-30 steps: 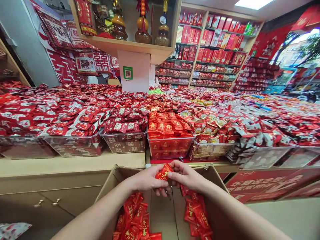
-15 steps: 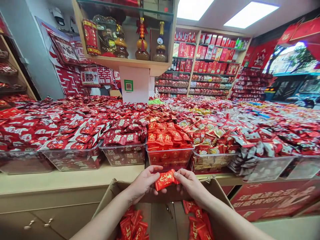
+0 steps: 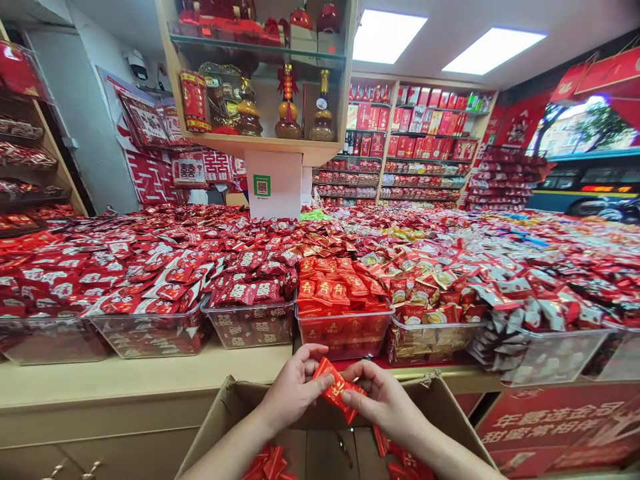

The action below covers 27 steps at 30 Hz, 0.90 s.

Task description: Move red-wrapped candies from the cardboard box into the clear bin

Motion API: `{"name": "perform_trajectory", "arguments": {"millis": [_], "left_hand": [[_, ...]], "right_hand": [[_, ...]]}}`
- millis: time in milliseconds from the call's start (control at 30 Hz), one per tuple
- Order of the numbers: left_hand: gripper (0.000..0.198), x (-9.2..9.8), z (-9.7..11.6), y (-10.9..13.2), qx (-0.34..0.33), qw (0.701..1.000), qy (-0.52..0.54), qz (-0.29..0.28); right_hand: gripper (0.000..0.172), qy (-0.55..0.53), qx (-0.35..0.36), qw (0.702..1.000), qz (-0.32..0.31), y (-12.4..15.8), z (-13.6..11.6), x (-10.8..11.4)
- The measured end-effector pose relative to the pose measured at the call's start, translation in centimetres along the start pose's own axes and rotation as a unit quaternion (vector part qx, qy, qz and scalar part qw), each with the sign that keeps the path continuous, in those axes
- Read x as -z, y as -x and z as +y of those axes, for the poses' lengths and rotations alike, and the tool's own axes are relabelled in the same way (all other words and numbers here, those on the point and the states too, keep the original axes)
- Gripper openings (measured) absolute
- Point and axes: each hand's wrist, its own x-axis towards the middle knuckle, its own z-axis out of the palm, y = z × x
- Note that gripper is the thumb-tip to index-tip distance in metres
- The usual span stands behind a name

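Between my two hands, above an open cardboard box (image 3: 213,417), is a red packet with gold lettering (image 3: 336,388), tilted down to the right. My left hand (image 3: 295,388) pinches its left side with the thumb on top. My right hand (image 3: 383,400) grips its lower right side, thumb also on top. More red packets (image 3: 273,463) lie in the box at the left, and others (image 3: 407,463) at the right, partly under my right forearm. Just beyond my hands, a clear bin (image 3: 345,333) holds similar red packets in rows.
Clear bins of wrapped goods line the counter edge (image 3: 150,373), with a bin of dark red packets (image 3: 250,323) to the left. A glass cabinet (image 3: 260,140) overhangs the display. Shelves stand behind; a bus shows outside right.
The packet has turned from nearly level to slanting down right. My right hand has shifted its grip, its thumb now over the packet. The view has tilted up slightly.
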Motion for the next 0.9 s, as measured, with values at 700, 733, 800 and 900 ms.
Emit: {"name": "perform_trajectory", "arguments": {"millis": [700, 733, 800, 900], "left_hand": [[0.026, 1.1, -1.0, -1.1, 0.030, 0.998, -0.051, 0.024], [0.024, 1.0, -1.1, -1.0, 0.028, 0.997, -0.058, 0.029], [0.020, 0.8, -1.0, -0.9, 0.032, 0.996, -0.070, 0.038], [0.016, 0.6, -0.9, -0.7, 0.035, 0.995, -0.084, 0.046]], "right_hand": [[0.013, 0.459, 0.330, 0.814, 0.131, -8.5, -9.1, 4.8], [0.011, 0.490, 0.292, 0.810, 0.138, -10.7, -9.5, 5.2], [0.013, 0.551, 0.200, 0.797, 0.149, -14.7, -9.7, 5.7], [0.016, 0.593, 0.123, 0.782, 0.145, -18.7, -8.8, 5.7]]}}
